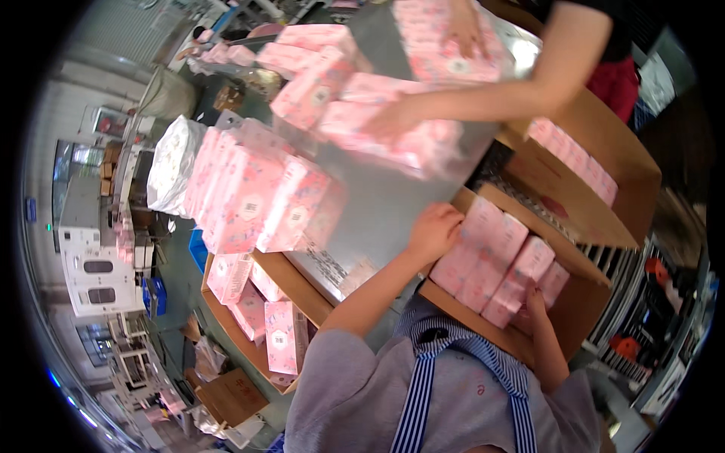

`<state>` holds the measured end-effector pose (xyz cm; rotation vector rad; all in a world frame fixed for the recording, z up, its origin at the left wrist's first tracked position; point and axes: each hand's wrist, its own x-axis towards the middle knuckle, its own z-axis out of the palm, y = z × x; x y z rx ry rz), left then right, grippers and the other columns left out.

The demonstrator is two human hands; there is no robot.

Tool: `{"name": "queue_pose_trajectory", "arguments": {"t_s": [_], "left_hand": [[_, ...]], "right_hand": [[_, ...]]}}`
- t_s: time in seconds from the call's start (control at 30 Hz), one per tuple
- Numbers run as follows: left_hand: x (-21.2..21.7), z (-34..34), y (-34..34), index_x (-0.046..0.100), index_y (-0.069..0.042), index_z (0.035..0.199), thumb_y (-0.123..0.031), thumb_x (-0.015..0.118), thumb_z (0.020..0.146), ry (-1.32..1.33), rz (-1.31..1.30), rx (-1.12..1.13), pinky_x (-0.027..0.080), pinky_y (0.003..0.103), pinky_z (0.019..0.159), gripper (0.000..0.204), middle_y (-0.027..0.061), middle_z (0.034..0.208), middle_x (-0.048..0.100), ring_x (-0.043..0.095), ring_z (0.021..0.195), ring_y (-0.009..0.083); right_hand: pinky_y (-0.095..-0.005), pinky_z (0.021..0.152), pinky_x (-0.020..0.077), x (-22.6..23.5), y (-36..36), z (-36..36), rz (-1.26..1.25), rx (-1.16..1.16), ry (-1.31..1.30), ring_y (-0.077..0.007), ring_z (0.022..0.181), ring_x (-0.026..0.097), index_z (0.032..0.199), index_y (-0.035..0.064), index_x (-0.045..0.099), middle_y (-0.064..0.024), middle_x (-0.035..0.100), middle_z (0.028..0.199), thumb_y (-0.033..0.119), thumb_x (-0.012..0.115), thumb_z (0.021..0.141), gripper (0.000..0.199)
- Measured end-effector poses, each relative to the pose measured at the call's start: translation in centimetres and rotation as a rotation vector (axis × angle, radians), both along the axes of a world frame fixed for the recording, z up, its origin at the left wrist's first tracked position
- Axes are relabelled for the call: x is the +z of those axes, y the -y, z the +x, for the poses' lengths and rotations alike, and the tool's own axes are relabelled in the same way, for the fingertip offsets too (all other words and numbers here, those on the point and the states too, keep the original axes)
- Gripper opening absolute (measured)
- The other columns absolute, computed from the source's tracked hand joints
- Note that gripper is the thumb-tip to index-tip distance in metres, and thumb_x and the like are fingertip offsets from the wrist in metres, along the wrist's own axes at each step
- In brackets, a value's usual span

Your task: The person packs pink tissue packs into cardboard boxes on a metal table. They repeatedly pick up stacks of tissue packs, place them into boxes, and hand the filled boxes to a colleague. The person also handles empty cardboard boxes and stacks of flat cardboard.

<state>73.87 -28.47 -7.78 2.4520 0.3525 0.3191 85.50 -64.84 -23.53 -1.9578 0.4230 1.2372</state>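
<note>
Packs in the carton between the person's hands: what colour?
The packs are mainly pink, shown in the head view.

Stacked packs (245,200) standing on left of bench (359,208), other packs (325,83) lying farther back. At right, near carton (585,302) sitting before person (453,400), snug packs (483,249) resting inside; far carton (638,189) standing beyond, holding row of packs (572,157). Left carton (291,281) sitting beside bench, tumbled packs (281,340) lying inside.

White cabinet (98,280) near a blue crate (155,297)

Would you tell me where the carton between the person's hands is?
In the head view, right of centre: the carton sits beside the metal table, nearer the person than another open carton, with the left hand at its left edge.
</note>
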Motion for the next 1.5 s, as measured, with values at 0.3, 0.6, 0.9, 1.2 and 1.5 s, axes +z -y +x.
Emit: {"name": "queue_pose_trajectory", "arguments": {"t_s": [0.3, 0.6, 0.9, 1.2, 1.5], "left_hand": [[3.7, -1.8, -28.3, 0.042, -0.006, 0.130, -0.016, 0.068, 0.070, -0.132, 0.528, 0.773, 0.037, 0.046, 0.099, 0.066, 0.0162, 0.132, 0.042, 0.041, 0.121, 0.0350], [3.0, 4.4, -38.5, 0.032, -0.011, 0.142, -0.038, 0.069, 0.068, -0.431, 0.614, 0.567, 0.023, 0.059, 0.106, 0.087, 0.0164, 0.140, 0.038, 0.033, 0.132, 0.0315], [3.5, 11.0, -36.5, 0.054, -0.011, 0.122, -0.043, 0.061, 0.081, -0.100, 0.407, 0.678, 0.034, 0.054, 0.096, 0.052, 0.0109, 0.122, 0.052, 0.048, 0.115, 0.0278], [3.5, 8.6, -35.8, 0.069, -0.013, 0.096, -0.017, 0.054, 0.082, -0.152, 0.447, 0.397, 0.028, 0.063, 0.101, 0.020, 0.0058, 0.115, 0.053, 0.042, 0.120, 0.0236], [-3.7, -4.3, -25.2, 0.049, -0.004, 0.126, -0.020, 0.068, 0.078, 0.272, -0.452, 0.425, 0.035, 0.040, 0.103, 0.054, 0.0136, 0.123, 0.052, 0.046, 0.120, 0.0285]], "right_hand": [[-0.0458, 0.082, 0.0495, 5.0, -7.8, 5.6, -0.519, 1.083, 0.681, -0.0385, 0.097, 0.061, 0.128, -0.0008, 0.044, -0.0232, 0.060, 0.112, 0.030, 0.065, 0.081, 0.060], [-0.0399, 0.080, 0.0506, 18.2, -24.6, -2.0, 0.083, 0.746, 1.041, -0.0322, 0.093, 0.063, 0.111, 0.0039, 0.059, -0.0150, 0.064, 0.104, 0.010, 0.062, 0.081, 0.030], [-0.0522, 0.098, 0.0390, 22.8, -51.9, -0.3, 0.059, 0.947, 1.535, -0.0418, 0.128, 0.034, 0.119, 0.0138, 0.059, -0.0172, 0.038, 0.141, 0.039, 0.063, 0.082, 0.045], [-0.0537, 0.095, 0.0420, 19.0, -55.6, 1.2, -0.011, 1.048, 1.403, -0.0421, 0.133, 0.027, 0.108, 0.0268, 0.066, -0.0133, 0.033, 0.146, 0.039, 0.066, 0.076, 0.034], [-0.0404, 0.092, 0.0448, 15.2, -42.6, 1.7, 0.321, 0.432, 1.295, -0.0330, 0.117, 0.046, 0.132, -0.0023, 0.039, -0.0212, 0.044, 0.133, 0.030, 0.065, 0.083, 0.064]]}}
